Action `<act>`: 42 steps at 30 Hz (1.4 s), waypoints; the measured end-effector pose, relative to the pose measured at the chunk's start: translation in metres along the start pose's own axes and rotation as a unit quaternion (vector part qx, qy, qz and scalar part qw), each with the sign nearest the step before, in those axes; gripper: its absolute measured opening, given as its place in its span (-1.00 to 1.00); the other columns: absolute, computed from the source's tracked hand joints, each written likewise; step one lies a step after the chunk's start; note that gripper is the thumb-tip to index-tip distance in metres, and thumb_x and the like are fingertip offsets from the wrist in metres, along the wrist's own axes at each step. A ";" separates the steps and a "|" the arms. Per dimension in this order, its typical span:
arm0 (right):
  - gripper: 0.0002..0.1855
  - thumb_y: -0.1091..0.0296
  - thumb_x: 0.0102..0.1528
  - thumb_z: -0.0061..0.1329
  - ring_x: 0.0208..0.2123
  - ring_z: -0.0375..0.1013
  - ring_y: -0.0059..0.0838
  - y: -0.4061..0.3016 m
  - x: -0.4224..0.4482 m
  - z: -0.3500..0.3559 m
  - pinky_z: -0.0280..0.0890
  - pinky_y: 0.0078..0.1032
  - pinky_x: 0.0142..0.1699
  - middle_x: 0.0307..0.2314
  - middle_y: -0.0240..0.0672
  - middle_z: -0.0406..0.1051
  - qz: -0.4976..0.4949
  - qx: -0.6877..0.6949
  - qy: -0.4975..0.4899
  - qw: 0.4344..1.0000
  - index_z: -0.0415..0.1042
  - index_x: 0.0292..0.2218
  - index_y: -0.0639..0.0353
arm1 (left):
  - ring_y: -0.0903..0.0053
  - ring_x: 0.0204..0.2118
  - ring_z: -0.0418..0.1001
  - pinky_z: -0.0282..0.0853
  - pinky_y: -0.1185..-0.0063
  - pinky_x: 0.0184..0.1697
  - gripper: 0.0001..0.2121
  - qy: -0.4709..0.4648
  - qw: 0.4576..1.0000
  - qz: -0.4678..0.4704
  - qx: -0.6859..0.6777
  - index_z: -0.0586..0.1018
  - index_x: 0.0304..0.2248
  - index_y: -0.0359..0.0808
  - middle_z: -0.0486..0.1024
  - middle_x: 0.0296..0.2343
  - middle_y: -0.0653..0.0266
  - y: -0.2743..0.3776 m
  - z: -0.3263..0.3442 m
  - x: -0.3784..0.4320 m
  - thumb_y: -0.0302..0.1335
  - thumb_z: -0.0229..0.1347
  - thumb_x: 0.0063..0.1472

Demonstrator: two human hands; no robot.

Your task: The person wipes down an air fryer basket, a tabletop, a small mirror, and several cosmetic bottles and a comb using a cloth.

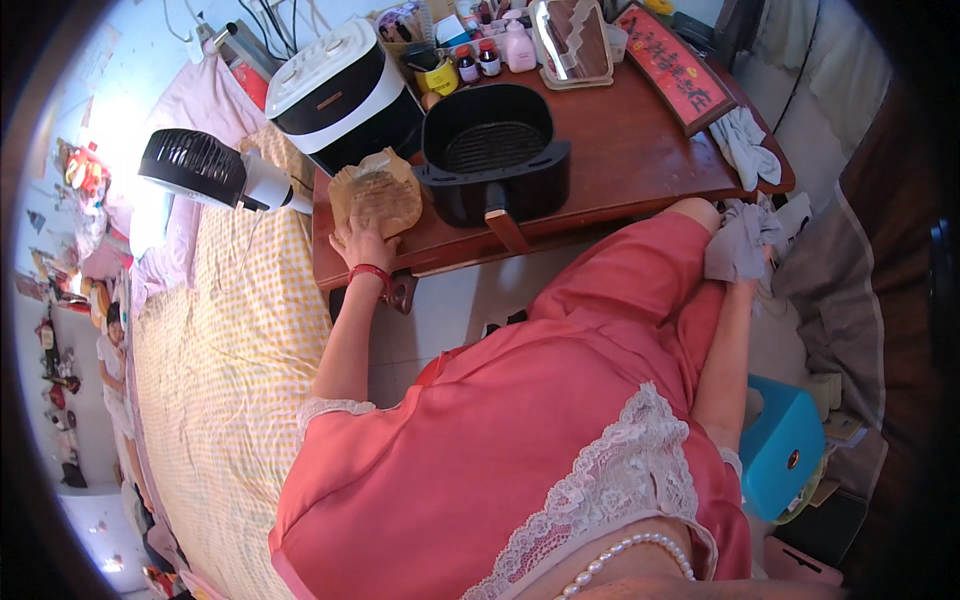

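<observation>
My left hand [366, 241] lies with spread fingers on a used, crinkled parchment paper liner [379, 191] at the left front of the wooden table [600, 161]; whether the fingers grip it I cannot tell. Beside the liner stands a black air fryer basket [491, 172], its handle towards me. Behind them is the black and white air fryer body [341, 90]. At the right, beyond my knee, my right hand [746, 262] is mostly hidden by a grey cloth [739, 240] that it holds.
A fan [214, 172] stands left, over a bed with a checked cover [225, 315]. Bottles [489, 58], a mirror [574, 41] and a framed red sign [679, 67] line the table's back. White cloth [746, 146] hangs at its right corner. Far left, a person [112, 367] is visible.
</observation>
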State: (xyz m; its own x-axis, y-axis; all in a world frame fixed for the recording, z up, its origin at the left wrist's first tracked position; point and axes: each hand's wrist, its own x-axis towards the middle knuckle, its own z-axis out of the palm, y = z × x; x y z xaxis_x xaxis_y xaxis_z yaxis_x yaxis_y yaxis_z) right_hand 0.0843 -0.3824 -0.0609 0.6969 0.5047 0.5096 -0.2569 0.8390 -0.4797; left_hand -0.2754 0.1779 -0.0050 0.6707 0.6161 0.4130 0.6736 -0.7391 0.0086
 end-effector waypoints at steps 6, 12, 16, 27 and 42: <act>-0.58 0.37 0.23 -0.34 -0.20 0.36 -0.27 0.012 -0.012 -0.024 0.30 -0.35 -0.08 -0.19 -0.14 0.36 -0.086 -0.032 0.210 0.973 0.17 0.11 0.14 | 0.25 -0.20 0.44 0.04 0.19 0.12 -0.77 0.016 1.000 -0.005 0.017 0.56 -0.25 -0.14 0.54 -0.35 0.31 -0.022 0.004 0.038 -0.36 0.09 0.06; -0.64 0.33 0.23 -0.34 -0.11 0.31 -0.29 -0.005 -0.034 -0.049 0.23 -0.34 0.00 -0.15 -0.19 0.34 -0.109 -0.217 0.175 0.954 0.23 0.03 0.16 | 0.38 -0.28 0.43 0.09 0.31 0.10 -0.89 0.336 0.911 0.157 -0.180 0.53 -0.42 -0.20 0.48 -0.41 0.34 0.068 -0.095 0.084 -0.54 0.16 0.00; -0.60 0.25 0.23 -0.34 -0.03 0.28 -0.23 0.005 -0.016 -0.024 0.15 -0.25 0.09 -0.12 -0.19 0.34 -0.047 0.014 0.095 0.994 0.24 0.04 0.18 | 0.48 -0.31 0.43 0.02 0.25 0.15 -0.83 0.368 0.858 0.306 -0.187 0.52 -0.43 -0.18 0.48 -0.42 0.39 0.120 -0.129 0.085 -0.59 0.18 -0.09; -0.59 0.26 0.25 -0.37 -0.03 0.31 -0.19 0.006 -0.027 -0.024 0.18 -0.26 0.13 -0.05 -0.17 0.32 -0.131 -0.067 0.168 0.975 0.24 0.06 0.20 | 0.43 -0.31 0.41 0.04 0.20 0.10 -0.96 0.141 0.904 0.361 -0.180 0.52 -0.55 -0.16 0.44 -0.51 0.40 0.170 -0.072 0.090 -0.49 0.14 -0.03; -0.61 0.30 0.23 -0.35 0.00 0.29 -0.17 -0.003 -0.028 -0.043 0.13 -0.24 0.17 -0.04 -0.11 0.30 -0.106 0.003 0.142 0.984 0.26 0.01 0.27 | 0.35 -0.18 0.40 0.04 0.13 0.10 -0.78 -0.020 0.944 0.312 -0.102 0.60 -0.31 -0.19 0.49 -0.29 0.27 0.160 -0.063 0.077 -0.32 -0.03 0.15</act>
State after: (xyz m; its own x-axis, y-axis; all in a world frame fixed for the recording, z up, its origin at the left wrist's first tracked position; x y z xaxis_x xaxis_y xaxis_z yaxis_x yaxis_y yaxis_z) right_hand 0.0943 -0.4080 -0.1048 0.8942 0.2422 0.3765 -0.0896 0.9208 -0.3796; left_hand -0.1355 0.0896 0.0859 0.9314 0.0509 0.3605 0.0728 -0.9962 -0.0475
